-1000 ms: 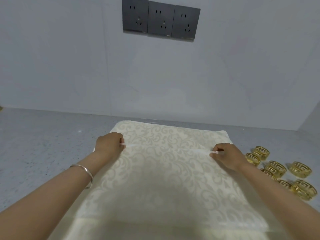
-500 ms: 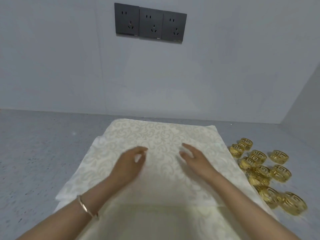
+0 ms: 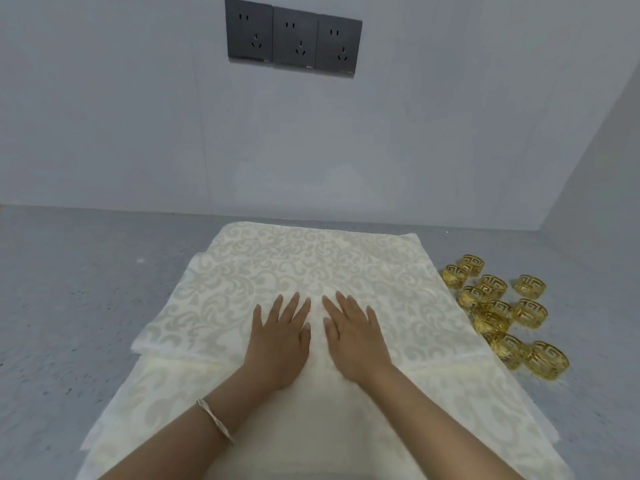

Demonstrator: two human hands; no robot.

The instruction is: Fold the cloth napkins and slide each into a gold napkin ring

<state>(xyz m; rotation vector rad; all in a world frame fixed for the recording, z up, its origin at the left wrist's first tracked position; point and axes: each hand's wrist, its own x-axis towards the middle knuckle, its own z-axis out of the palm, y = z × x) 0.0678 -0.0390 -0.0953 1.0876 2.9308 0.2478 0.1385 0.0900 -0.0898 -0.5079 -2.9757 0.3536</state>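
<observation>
Both palms down, left hand [image 3: 278,336] and right hand [image 3: 355,332] side by side, fingers straight and slightly spread, pressing folded napkin [image 3: 242,292] under them; gold rings [image 3: 498,306] right of right fingertips.

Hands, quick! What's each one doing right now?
Left hand: open, pressing flat on the napkin.
Right hand: open, pressing flat on the napkin too.

Matt damask-patterned cloth napkins [image 3: 311,265], glossy gold metal rings [image 3: 530,313], speckled matt countertop [image 3: 76,289].
</observation>
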